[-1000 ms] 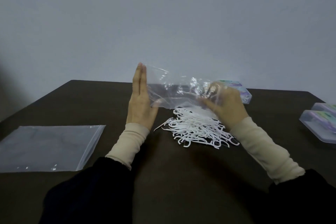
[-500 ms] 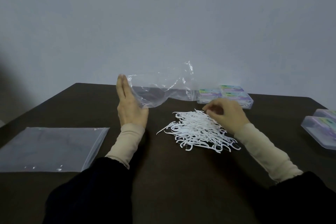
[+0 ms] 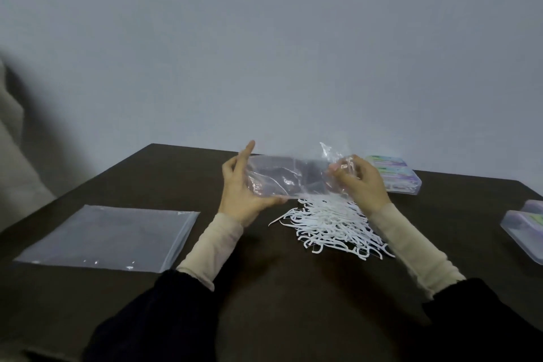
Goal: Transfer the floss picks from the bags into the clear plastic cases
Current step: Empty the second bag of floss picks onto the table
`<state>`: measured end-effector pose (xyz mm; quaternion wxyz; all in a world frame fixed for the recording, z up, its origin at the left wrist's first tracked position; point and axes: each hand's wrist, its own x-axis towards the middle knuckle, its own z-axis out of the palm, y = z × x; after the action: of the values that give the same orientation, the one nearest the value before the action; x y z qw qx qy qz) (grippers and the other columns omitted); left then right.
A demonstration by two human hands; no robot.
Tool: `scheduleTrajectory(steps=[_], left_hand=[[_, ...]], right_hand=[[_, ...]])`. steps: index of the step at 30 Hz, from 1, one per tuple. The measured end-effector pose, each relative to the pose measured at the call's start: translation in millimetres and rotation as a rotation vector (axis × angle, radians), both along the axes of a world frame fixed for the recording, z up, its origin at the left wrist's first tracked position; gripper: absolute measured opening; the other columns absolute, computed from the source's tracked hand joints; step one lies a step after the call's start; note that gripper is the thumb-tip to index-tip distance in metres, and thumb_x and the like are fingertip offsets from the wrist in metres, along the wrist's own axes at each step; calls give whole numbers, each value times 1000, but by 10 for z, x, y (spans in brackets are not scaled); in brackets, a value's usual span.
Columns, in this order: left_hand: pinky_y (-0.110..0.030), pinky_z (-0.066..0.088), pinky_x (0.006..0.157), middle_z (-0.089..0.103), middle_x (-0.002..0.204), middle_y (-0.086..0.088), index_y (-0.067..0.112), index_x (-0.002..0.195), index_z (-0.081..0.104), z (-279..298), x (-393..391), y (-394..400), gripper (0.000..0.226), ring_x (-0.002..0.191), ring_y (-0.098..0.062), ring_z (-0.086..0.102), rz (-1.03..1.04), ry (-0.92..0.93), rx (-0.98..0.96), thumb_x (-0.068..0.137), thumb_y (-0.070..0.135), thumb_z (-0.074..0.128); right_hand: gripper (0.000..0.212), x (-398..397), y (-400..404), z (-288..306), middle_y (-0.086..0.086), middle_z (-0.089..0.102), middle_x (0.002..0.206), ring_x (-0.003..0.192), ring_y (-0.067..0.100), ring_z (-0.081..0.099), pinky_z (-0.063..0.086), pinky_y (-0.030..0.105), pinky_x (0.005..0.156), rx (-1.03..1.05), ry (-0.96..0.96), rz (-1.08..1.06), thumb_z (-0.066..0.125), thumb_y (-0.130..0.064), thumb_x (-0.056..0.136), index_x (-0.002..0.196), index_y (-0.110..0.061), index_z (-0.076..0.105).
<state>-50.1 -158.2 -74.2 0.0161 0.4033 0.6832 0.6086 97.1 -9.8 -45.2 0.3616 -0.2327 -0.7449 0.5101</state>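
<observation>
Both hands hold a clear plastic bag (image 3: 289, 178) stretched between them above the middle of the dark table (image 3: 282, 297). The left hand (image 3: 239, 189) grips the bag's left end, thumb under the lower edge and fingers curled behind the film with the index finger raised. The right hand (image 3: 360, 182) bunches the bag's right end, its fingers curled round the crumpled plastic (a floss pick or two seems caught at the fingertips, though the film blurs it).

Directly below the bag, a loose pile of white floss picks (image 3: 332, 225) lies on the table, spreading toward the right forearm and partly under it.

A second clear bag (image 3: 108, 236) lies flat near the table's left edge, well apart from the pile. Near the far edge, just behind the right hand, sit clear plastic cases with coloured labels (image 3: 395, 175). More clear cases (image 3: 526, 228) rest at the right edge, partly cut off by the frame.
</observation>
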Motion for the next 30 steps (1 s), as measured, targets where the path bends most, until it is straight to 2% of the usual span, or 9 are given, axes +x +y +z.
scheduleTrajectory(steps=[3,5,7,11,14,17,19,22,30], left_hand=[[-26,54,80,34,136,0,38,134,39,53,33,-107,100,112,-9,54,-210,-338,49,47,42,87],[-24,56,62,44,135,-4,31,133,43,101,35,-145,66,98,-10,62,-227,-577,126,73,35,70],[-27,56,60,53,123,-4,23,129,49,157,4,-187,39,91,-18,61,-193,-724,176,91,23,54],[-25,53,61,56,106,2,20,122,56,277,-119,-348,36,85,-16,58,-128,-696,169,92,0,48],[-12,40,40,62,98,-1,13,117,61,383,-280,-527,41,58,-4,50,-28,-617,143,87,-12,48],[-9,30,38,66,92,-2,8,115,63,475,-414,-719,39,38,1,37,4,-536,117,87,-13,46],[-12,33,43,66,86,4,6,119,60,572,-455,-869,35,41,2,45,7,-505,94,89,-7,48],[-14,48,50,60,94,5,10,126,53,719,-527,-1158,39,64,6,61,-70,-529,-12,89,-1,52],[-27,57,74,41,137,-3,13,136,44,692,-854,-1791,77,114,-22,52,33,-338,-391,68,-11,72]], right_hand=[[14,-13,18,21,3,62,102,104,26,58,46,48,97,-55,23,-7,65,-17,84,97,-14,60],[17,-25,6,43,6,61,108,106,29,58,54,43,87,-113,68,18,66,-9,82,95,-18,59],[27,-39,-56,79,13,57,115,99,25,59,58,26,71,-149,131,45,65,-1,82,103,-15,55],[61,-83,-171,139,-1,54,99,86,6,55,53,21,71,-72,154,98,59,8,84,131,-25,38],[41,-130,-235,190,0,57,120,87,0,57,52,11,72,77,85,148,54,7,87,123,-15,55],[39,-228,-310,195,-2,55,128,101,12,60,47,23,94,163,5,185,55,3,89,124,-13,56],[42,-320,-396,198,-3,51,134,81,11,65,52,26,83,174,-12,221,55,-1,90,127,-19,53],[44,-464,-554,216,-6,46,137,32,4,50,46,14,43,222,-63,213,55,-8,92,134,-15,46],[59,-771,-1165,182,8,40,144,29,3,50,42,7,43,364,-318,255,59,-17,90,143,-16,33]])
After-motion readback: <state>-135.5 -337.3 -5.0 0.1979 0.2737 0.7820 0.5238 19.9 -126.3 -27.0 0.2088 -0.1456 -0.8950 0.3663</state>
